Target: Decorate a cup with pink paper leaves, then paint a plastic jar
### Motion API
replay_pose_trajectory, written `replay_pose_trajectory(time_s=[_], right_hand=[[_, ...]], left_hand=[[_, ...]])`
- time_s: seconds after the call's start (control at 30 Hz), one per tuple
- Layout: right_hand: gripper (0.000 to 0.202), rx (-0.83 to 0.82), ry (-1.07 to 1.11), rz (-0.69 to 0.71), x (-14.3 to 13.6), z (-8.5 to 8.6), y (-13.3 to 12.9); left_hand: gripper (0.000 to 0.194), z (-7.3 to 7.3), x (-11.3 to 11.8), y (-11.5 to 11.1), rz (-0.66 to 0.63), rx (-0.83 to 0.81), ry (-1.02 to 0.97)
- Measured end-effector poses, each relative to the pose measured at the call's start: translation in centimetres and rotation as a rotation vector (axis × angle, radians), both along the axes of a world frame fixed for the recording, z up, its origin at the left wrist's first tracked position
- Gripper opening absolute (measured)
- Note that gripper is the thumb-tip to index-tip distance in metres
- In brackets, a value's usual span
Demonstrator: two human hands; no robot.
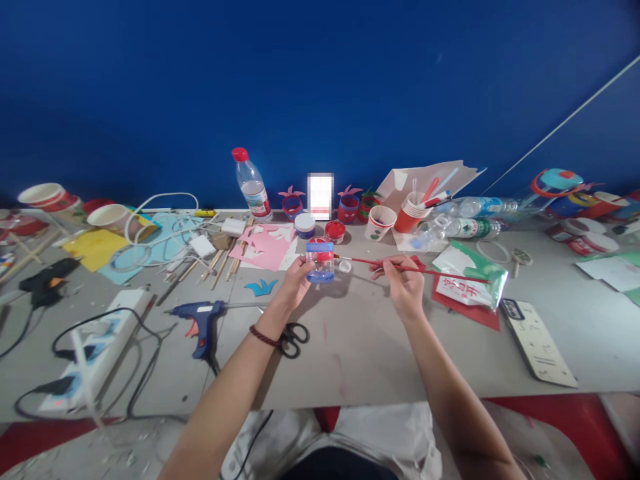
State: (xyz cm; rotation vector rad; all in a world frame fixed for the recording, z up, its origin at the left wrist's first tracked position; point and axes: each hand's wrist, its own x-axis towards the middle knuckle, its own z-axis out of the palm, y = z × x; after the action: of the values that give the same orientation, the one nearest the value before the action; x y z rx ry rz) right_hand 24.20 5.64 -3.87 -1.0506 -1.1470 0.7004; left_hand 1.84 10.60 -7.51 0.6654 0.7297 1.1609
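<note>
My left hand [295, 283] holds a cut clear plastic bottle piece [320, 262] with red and blue painted bands, a little above the grey table [360, 347]. My right hand [406, 287] grips a thin red-handled paintbrush [380, 263] whose tip points left and meets the piece's red band. An open jar of red paint [335, 231] and a white-lidded jar [305, 225] stand just behind. A small white cap [345, 266] lies under the brush.
Black scissors [294, 337] and a blue glue gun [203, 319] lie left of my forearm. Pink paper [265, 247], wooden sticks, a power strip [95, 350] with cables, a water bottle [251, 183], paper cups [381, 222], lying bottles [463, 227] and a phone [537, 340] crowd the table.
</note>
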Motion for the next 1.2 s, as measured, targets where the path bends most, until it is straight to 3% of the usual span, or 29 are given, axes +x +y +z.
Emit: replay_pose_trajectory(time_s=[0.33,0.5,0.8,1.2], right_hand=[[0.016,0.03,-0.062,0.027,-0.3,-0.4,-0.6],[0.017,0.035,-0.055,0.052,-0.9,0.1,-0.9],[0.02,-0.007,-0.018,0.076,-1.2,0.4,-0.9],[0.023,0.009,-0.066,-0.049,-0.2,0.2,-0.5]], left_hand=[[0.058,-0.9,0.5,0.2,0.163,0.04,0.198],[0.058,-0.9,0.6,-0.1,0.15,0.068,0.262],[0.058,-0.9,0.8,-0.3,0.121,0.069,0.242],[0.056,-0.5,0.6,0.0,0.127,0.039,0.12]])
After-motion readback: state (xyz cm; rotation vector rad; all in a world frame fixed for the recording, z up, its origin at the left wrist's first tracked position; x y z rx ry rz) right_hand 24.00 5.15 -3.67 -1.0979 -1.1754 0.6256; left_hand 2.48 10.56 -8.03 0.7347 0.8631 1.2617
